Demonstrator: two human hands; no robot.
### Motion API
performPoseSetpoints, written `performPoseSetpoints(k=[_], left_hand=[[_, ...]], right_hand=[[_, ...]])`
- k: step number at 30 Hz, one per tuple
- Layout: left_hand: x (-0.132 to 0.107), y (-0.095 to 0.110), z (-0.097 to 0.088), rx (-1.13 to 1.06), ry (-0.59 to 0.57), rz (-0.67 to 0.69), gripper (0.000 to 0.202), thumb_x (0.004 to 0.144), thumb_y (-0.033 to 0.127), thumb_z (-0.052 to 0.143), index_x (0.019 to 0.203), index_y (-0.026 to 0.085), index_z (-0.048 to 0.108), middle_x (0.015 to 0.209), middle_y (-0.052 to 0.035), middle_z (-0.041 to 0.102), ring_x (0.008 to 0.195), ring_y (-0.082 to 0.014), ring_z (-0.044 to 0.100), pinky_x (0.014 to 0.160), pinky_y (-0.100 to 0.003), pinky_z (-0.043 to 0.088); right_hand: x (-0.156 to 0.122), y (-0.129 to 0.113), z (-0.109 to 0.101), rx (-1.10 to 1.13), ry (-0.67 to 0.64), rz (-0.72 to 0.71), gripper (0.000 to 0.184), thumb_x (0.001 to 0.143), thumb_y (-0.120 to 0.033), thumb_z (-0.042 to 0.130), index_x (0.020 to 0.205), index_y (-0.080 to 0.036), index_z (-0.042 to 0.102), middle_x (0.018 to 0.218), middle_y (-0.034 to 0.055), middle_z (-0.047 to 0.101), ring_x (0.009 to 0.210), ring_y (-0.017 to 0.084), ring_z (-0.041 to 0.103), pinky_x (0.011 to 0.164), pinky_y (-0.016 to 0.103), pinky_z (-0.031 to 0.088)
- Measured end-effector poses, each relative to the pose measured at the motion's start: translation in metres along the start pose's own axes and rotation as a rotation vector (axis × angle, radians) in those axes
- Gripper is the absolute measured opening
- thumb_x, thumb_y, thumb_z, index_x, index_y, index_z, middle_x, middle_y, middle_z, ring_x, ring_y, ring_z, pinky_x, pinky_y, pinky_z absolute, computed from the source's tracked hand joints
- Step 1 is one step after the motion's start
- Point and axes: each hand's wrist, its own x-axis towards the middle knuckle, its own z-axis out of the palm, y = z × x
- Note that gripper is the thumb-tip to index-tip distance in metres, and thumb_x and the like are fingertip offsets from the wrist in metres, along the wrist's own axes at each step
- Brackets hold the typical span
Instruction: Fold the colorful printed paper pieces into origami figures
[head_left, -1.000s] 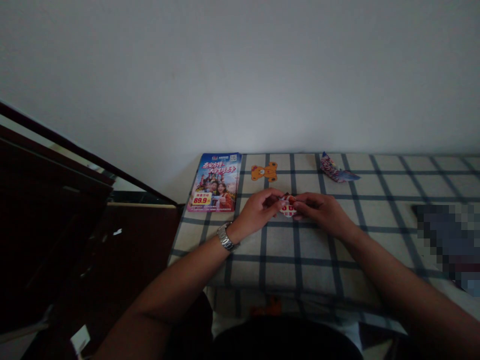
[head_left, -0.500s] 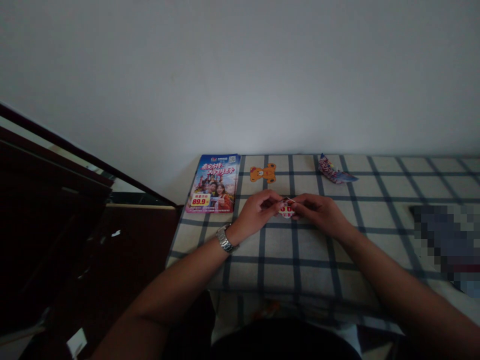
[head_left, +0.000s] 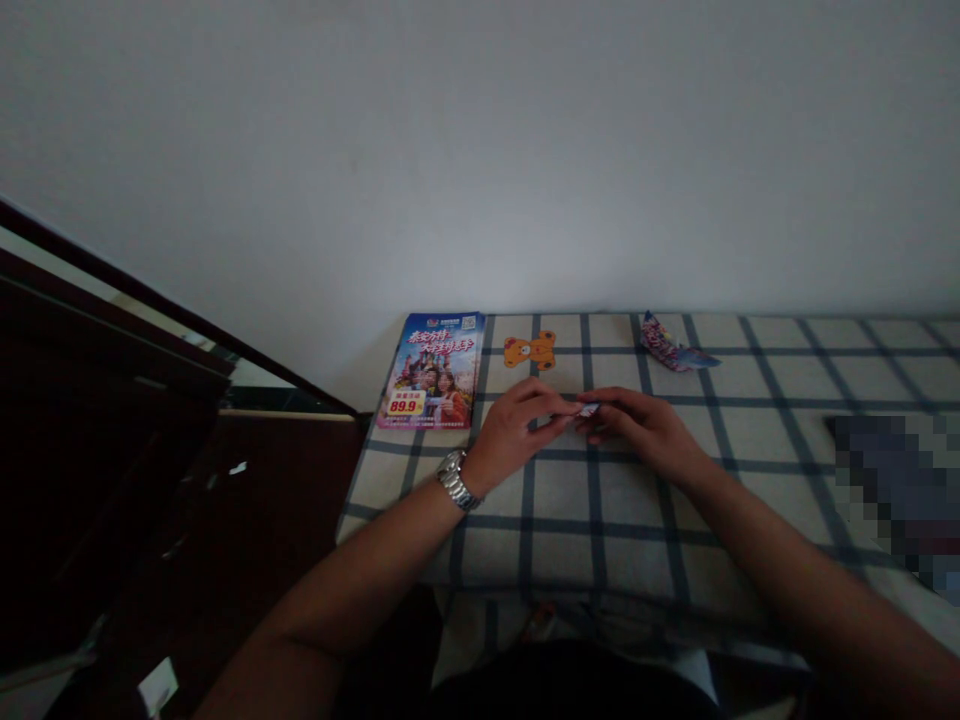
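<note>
My left hand (head_left: 523, 426), with a metal watch (head_left: 454, 479) on its wrist, and my right hand (head_left: 637, 428) meet over the checked tablecloth (head_left: 600, 500). Between their fingertips they pinch a small folded piece of printed paper (head_left: 589, 409), now seen nearly edge-on. Both hands have their fingers closed on it, just above the cloth.
A colourful flyer (head_left: 431, 370) lies at the table's far left corner. An orange bear-shaped cutout (head_left: 529, 350) lies beside it. A folded printed paper shape (head_left: 670, 345) sits at the back. A blurred dark patch (head_left: 896, 485) is at the right. Dark wooden furniture (head_left: 135, 470) stands left of the table.
The small paper, which showed a red-and-white face before, has been turned or pressed flatter, so only a thin edge shows. Both hands stayed in place.
</note>
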Motion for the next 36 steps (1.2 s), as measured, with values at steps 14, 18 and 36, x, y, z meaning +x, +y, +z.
performPoseSetpoints(k=[14,18,36], left_hand=[[0.001,0.007,0.001,-0.024,0.005,-0.068,0.025,0.102,0.037,0.068,0.124,0.025,0.069,0.120,-0.0079,0.066,0.116,-0.0212,0.064,0.104,-0.042,0.054],[0.000,0.004,0.006,-0.134,-0.020,-0.236,0.025,0.101,0.035,0.068,0.123,0.022,0.067,0.110,-0.0069,0.070,0.095,-0.0171,0.068,0.087,-0.034,0.058],[-0.002,0.006,0.011,-0.403,-0.068,-0.414,0.022,0.097,0.036,0.072,0.111,0.018,0.068,0.098,-0.0044,0.074,0.088,-0.0154,0.072,0.080,-0.028,0.059]], right_hand=[[0.002,0.007,-0.001,-0.081,0.012,-0.023,0.042,0.088,-0.043,0.079,0.125,-0.027,0.068,0.084,-0.0001,0.072,0.071,0.017,0.069,0.063,0.031,0.062],[0.000,0.004,0.001,-0.109,0.004,-0.038,0.049,0.085,-0.037,0.083,0.129,-0.027,0.063,0.083,-0.0012,0.073,0.070,0.016,0.069,0.064,0.029,0.060],[-0.001,0.004,0.000,-0.121,-0.025,0.035,0.035,0.090,-0.053,0.078,0.102,-0.020,0.072,0.082,0.0017,0.075,0.062,0.014,0.066,0.058,0.028,0.057]])
